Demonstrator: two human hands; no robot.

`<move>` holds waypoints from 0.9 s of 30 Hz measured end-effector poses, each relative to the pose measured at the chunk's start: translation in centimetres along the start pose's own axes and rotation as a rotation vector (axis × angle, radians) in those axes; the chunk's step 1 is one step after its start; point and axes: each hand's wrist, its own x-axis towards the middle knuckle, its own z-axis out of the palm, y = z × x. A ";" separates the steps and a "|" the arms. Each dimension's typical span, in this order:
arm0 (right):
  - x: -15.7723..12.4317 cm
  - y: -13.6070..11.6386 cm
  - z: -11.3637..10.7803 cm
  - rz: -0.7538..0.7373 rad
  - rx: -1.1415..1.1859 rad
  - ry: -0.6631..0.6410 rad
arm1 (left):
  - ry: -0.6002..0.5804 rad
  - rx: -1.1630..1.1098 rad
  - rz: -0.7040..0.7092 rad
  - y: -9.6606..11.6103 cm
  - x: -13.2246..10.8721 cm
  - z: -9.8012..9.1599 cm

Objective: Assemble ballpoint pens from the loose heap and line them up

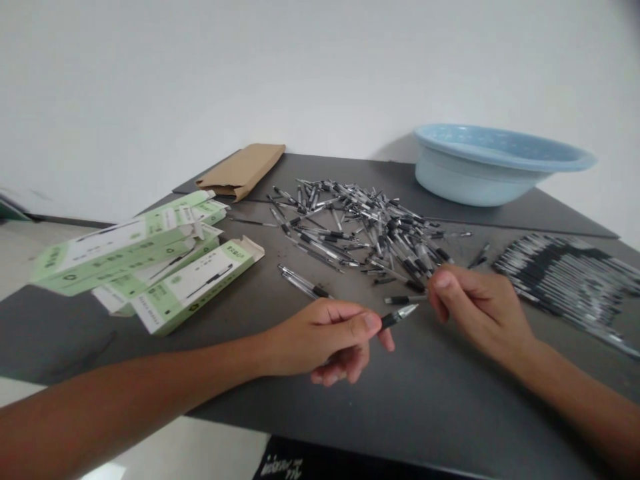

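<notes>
Between the thumb and fingers of my left hand [333, 339] is a pen [395, 317], its black grip and silver tip pointing right. My right hand [480, 308] is closed in a pinch just right of that tip, apart from it; whatever its fingertips hold, if anything, is too small to make out. Beyond both hands lies a loose pile of pens [370, 223] with clear barrels and black grips. One pen [400, 300] rests on the table just behind the held one. On the right, many pens [565, 280] lie side by side in a flat row.
Green and white pen boxes [200, 283] are stacked on the left of the dark table [360, 413]. A brown cardboard package [245, 170] lies at the back left. A light blue basin [470, 177] stands at the back right, near the wall.
</notes>
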 end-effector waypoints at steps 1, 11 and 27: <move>0.0 0.1 0.0 -0.001 -0.025 -0.005 | -0.002 -0.006 -0.002 0.0 0.0 0.0; -0.3 2.0 1.2 -0.069 -0.146 -0.241 | 0.013 -0.047 0.025 0.1 -0.3 0.5; -1.1 1.9 1.9 -0.064 -0.099 -0.365 | 0.034 -0.171 -0.034 0.2 -0.1 0.9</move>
